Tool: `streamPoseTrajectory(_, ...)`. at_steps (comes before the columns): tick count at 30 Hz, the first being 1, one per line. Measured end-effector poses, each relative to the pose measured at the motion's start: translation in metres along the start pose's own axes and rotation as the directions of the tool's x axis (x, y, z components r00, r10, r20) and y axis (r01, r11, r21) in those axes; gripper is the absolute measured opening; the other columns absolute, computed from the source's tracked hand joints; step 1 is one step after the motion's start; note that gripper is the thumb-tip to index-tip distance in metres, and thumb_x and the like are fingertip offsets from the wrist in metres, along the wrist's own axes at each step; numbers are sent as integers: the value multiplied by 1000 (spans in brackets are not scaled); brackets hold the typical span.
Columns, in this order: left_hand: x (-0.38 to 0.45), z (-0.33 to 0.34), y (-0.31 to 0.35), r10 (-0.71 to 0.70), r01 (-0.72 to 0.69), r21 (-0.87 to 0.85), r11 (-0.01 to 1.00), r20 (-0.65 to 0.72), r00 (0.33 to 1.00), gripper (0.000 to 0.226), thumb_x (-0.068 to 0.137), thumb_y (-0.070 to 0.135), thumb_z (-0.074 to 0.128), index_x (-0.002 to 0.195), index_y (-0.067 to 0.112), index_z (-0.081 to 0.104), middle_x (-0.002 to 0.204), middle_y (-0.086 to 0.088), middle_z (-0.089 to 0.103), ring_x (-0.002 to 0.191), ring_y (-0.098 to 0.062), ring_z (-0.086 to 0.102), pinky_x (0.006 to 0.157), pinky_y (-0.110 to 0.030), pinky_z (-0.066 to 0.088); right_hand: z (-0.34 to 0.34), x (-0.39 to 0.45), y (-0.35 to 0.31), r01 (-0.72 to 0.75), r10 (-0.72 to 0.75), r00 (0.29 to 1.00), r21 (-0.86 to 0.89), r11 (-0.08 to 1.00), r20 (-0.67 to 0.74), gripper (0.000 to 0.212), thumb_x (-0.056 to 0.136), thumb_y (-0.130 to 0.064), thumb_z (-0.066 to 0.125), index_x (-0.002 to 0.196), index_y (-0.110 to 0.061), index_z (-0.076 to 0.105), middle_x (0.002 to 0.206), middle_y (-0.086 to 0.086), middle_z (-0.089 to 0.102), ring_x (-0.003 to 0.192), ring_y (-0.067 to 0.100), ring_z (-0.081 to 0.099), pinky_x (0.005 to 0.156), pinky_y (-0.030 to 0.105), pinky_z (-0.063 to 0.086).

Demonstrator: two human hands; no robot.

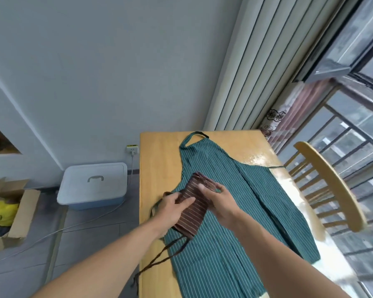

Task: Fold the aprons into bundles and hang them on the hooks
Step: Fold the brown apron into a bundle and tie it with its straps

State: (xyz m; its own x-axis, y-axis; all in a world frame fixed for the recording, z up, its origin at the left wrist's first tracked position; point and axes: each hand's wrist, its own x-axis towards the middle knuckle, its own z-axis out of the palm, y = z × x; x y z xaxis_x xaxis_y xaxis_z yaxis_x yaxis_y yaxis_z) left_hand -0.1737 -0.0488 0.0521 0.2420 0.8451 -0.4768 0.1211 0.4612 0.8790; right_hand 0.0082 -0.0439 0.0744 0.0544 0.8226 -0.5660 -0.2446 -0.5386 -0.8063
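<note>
A green striped apron (228,214) lies spread flat on the wooden table (157,155), its neck loop at the far end. Above it I hold a brown striped apron (193,208) folded into a narrow bundle. My left hand (172,206) grips the bundle's left side. My right hand (219,200) holds its upper right part, fingers pressed on the cloth. The brown apron's dark ties (159,258) dangle from the bundle's near end over the table's left edge. No hooks are in view.
A wooden chair (329,186) stands at the table's right side by the window and curtains. On the floor to the left are a white lidded storage box (93,184) and an open cardboard box (19,214). A wall socket with a cable (132,149) is behind the table.
</note>
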Motion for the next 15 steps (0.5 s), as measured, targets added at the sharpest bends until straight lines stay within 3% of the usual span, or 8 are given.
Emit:
streamPoseTrajectory(4, -15, 27, 20, -38, 26, -110, 994, -110, 993, 25, 92, 41, 71, 107, 22, 74, 90, -3, 79, 78, -23, 77, 67, -35, 63, -2, -28, 13, -72, 71, 995, 11, 997, 67, 78, 74, -4, 86, 140, -2, 45, 114, 20, 74, 105, 37, 72, 94, 51, 57)
streamPoseTrajectory(7, -16, 38, 34, -170, 142, -237, 961, -105, 980, 35, 91, 42, 71, 102, 10, 76, 88, -11, 79, 79, -32, 77, 78, -48, 63, -12, -41, 13, 32, -28, 998, -78, 996, 49, 72, 76, 7, 81, 139, -1, 48, 112, 17, 75, 103, 33, 73, 94, 52, 57)
streamPoseTrajectory(9, -18, 43, 43, -208, 180, -234, 955, -99, 973, 40, 90, 48, 70, 98, 10, 77, 86, -10, 79, 80, -31, 77, 78, -47, 63, -22, -45, 9, 158, -160, 987, -224, 962, 9, 99, 72, 4, 87, 151, -22, 34, 111, 10, 76, 103, 26, 74, 95, 54, 57)
streamPoseTrajectory(11, -18, 49, 51, -241, 209, -235, 949, -115, 964, 37, 89, 46, 70, 97, 11, 76, 83, -8, 79, 76, -28, 76, 65, -38, 62, -30, -51, 4, 273, -275, 960, -351, 896, 44, 127, 70, -1, 89, 158, -44, 8, 114, 4, 75, 104, 19, 74, 93, 49, 58)
streamPoseTrajectory(12, -19, 54, 57, -250, 216, -238, 947, -125, 960, 34, 89, 43, 70, 97, 11, 75, 82, -7, 79, 74, -26, 75, 60, -33, 59, -37, -53, 0, 329, -330, 941, -431, 841, 75, 126, 71, -2, 89, 157, -48, 8, 116, 1, 74, 105, 16, 73, 91, 44, 60)
streamPoseTrajectory(15, -21, 68, 69, -257, 223, -214, 951, -143, 956, 26, 89, 36, 69, 91, 11, 73, 79, -5, 76, 71, -22, 70, 61, -29, 53, -51, -67, -20, 384, -383, 910, -661, 645, 155, 104, 71, -5, 89, 154, -37, 34, 123, -10, 67, 108, 5, 67, 98, 33, 57)
